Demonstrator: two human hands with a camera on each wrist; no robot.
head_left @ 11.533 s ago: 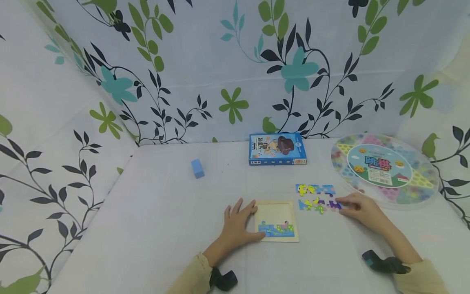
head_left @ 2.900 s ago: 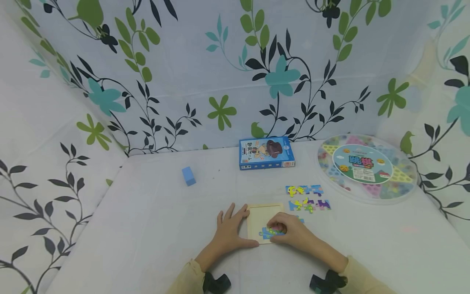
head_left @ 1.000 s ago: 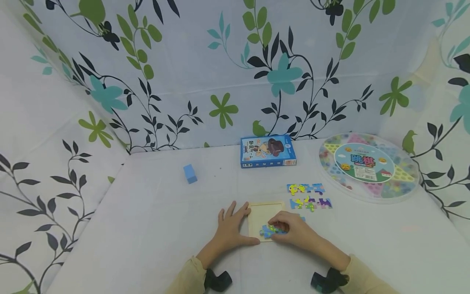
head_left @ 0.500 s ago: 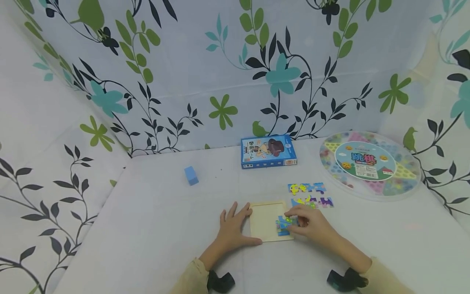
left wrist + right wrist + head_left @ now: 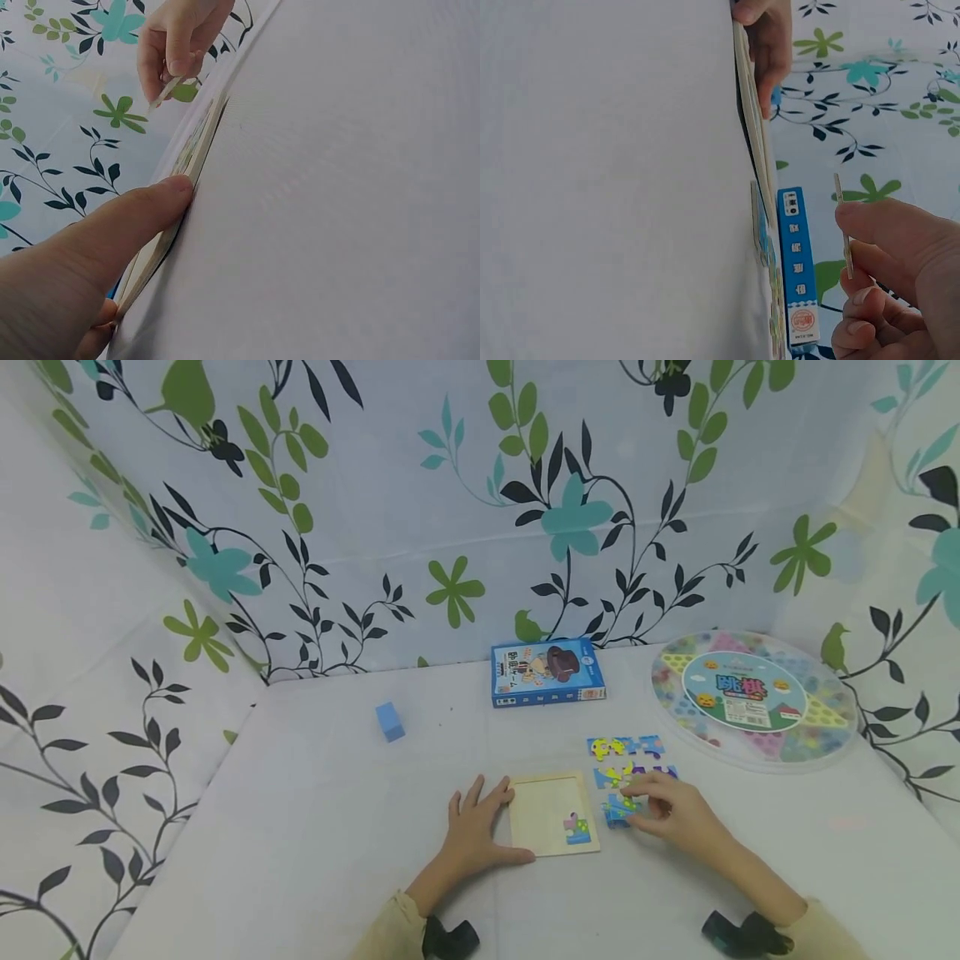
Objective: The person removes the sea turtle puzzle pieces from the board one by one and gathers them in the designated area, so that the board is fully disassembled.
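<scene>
A shallow wooden puzzle tray (image 5: pixel 543 802) lies on the table. Spread fingers and thumb of my left hand (image 5: pixel 480 831) rest along its left side; the left wrist view shows that thumb pressing on the rim. Pink, green and blue jigsaw pieces (image 5: pixel 577 829) sit in the tray's lower right corner. Just right of the tray, my right hand (image 5: pixel 678 810) pinches a thin puzzle piece (image 5: pixel 843 225) between thumb and fingers, raised above the table and seen edge-on in the right wrist view. In the head view it overlaps blue jigsaw pieces (image 5: pixel 615 818).
Two rows of loose pieces, a far row (image 5: pixel 626 747) and a nearer row (image 5: pixel 611 777), lie beyond the right hand. Farther back are a blue game box (image 5: pixel 547 672) and a round Chinese checkers set (image 5: pixel 750 702). A blue block (image 5: pixel 390 722) lies at left.
My right hand has moved right from over the tray, a puzzle piece in its fingers. Compared with 11.5 s ago, fewer pieces lie in the tray's bottom row. The left hand stays at the rim.
</scene>
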